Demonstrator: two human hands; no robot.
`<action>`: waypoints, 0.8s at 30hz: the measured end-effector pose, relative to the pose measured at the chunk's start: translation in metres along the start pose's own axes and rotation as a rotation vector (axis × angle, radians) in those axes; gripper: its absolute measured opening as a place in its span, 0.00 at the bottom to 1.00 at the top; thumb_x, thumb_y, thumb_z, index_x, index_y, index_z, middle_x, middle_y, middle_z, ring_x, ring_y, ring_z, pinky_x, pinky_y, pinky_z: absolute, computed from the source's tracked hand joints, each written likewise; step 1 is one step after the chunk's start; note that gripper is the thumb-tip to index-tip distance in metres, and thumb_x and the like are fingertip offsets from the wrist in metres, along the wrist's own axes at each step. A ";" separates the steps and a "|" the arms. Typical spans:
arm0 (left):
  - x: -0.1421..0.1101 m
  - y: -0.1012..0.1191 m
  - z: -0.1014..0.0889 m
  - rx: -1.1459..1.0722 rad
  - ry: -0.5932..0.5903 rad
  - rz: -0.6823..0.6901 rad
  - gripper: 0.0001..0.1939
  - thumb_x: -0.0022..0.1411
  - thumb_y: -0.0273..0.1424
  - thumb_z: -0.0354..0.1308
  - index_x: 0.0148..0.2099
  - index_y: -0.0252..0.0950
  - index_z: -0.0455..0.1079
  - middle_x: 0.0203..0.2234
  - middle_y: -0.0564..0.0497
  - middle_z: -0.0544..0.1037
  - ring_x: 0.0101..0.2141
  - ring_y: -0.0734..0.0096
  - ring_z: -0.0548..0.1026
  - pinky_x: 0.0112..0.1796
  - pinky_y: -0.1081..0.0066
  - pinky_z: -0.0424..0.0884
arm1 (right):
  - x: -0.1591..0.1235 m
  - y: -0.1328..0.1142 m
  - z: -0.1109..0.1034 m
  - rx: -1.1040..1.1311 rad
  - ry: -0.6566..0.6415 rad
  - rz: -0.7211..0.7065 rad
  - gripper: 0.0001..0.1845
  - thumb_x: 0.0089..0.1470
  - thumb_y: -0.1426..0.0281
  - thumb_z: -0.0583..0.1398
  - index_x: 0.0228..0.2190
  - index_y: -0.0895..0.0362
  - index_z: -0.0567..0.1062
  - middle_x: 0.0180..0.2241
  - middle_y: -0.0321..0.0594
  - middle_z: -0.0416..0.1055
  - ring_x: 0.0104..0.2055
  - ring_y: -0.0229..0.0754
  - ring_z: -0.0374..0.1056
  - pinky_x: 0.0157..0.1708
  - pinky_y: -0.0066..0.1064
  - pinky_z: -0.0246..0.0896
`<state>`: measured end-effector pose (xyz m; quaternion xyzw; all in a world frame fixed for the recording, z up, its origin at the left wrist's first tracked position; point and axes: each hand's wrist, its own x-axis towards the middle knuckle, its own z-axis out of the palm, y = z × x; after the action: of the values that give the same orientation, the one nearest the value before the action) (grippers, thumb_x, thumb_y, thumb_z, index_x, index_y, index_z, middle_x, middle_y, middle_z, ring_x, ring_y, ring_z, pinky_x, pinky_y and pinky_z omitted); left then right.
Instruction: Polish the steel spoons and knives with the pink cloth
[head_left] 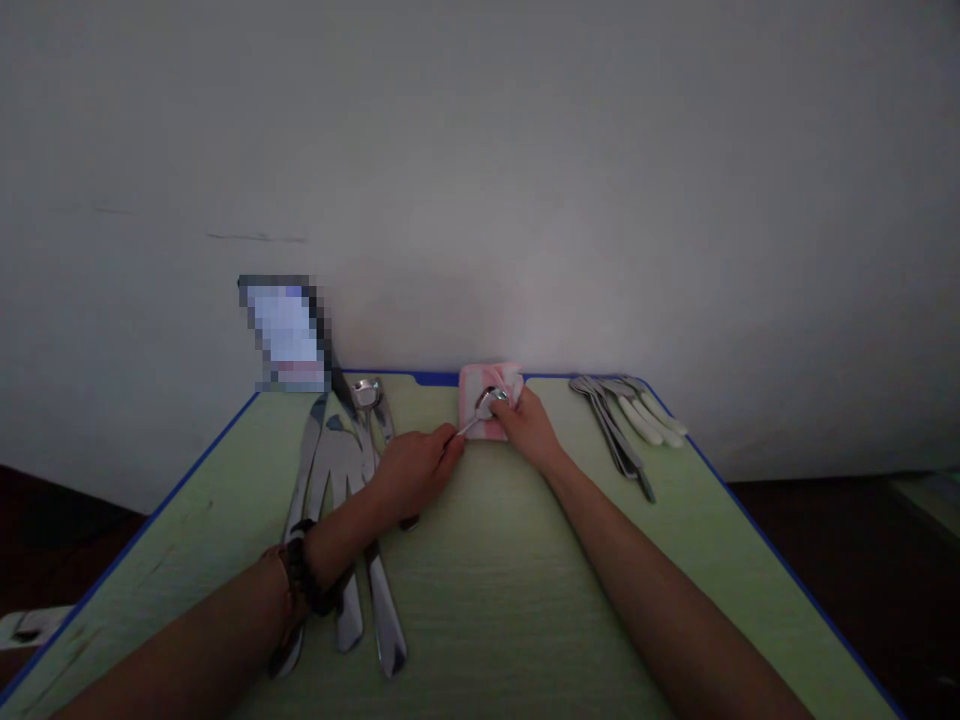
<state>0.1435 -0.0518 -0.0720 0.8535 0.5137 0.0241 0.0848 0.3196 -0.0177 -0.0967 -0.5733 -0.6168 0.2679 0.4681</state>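
Note:
A metal spoon (pixel 487 402) is held between my two hands near the far edge of the table. My left hand (pixel 420 465) is closed round its handle. My right hand (pixel 529 425) grips a folded pink-and-white cloth (pixel 472 385) behind the spoon's bowl, with the thumb on the bowl. Under and beside my left forearm lies large metal cutlery: a knife (pixel 307 455), a fork (pixel 335 460) and a spoon (pixel 367 392). My forearm hides parts of these pieces.
At the right lie several metal spoons (pixel 611 435) and pieces with white handles (pixel 641 420). A blurred phone-like screen (pixel 285 325) leans on the wall at the back left. The light green table (pixel 510 600) has a blue edge and meets the grey wall (pixel 525 180).

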 end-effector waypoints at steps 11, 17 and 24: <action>0.002 -0.002 0.002 -0.004 -0.002 0.003 0.18 0.69 0.37 0.36 0.41 0.36 0.66 0.29 0.46 0.79 0.32 0.59 0.77 0.32 0.68 0.65 | -0.001 0.000 0.000 -0.079 0.007 -0.030 0.09 0.48 0.65 0.54 0.27 0.57 0.70 0.26 0.37 0.70 0.31 0.41 0.65 0.34 0.30 0.57; 0.002 -0.002 0.003 -0.001 0.017 0.005 0.18 0.69 0.37 0.36 0.41 0.37 0.66 0.30 0.46 0.79 0.33 0.58 0.77 0.33 0.67 0.66 | 0.000 0.002 0.001 -0.058 0.011 -0.035 0.08 0.48 0.66 0.54 0.27 0.57 0.69 0.26 0.37 0.70 0.30 0.40 0.64 0.33 0.30 0.57; 0.002 -0.003 0.004 -0.016 0.021 0.012 0.18 0.69 0.37 0.36 0.41 0.37 0.66 0.30 0.46 0.79 0.33 0.59 0.78 0.33 0.67 0.66 | -0.001 0.001 0.001 -0.042 0.011 -0.009 0.07 0.48 0.68 0.52 0.26 0.57 0.68 0.26 0.37 0.69 0.30 0.40 0.63 0.31 0.29 0.56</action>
<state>0.1425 -0.0497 -0.0762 0.8555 0.5092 0.0375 0.0861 0.3190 -0.0178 -0.0983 -0.5815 -0.6223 0.2497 0.4606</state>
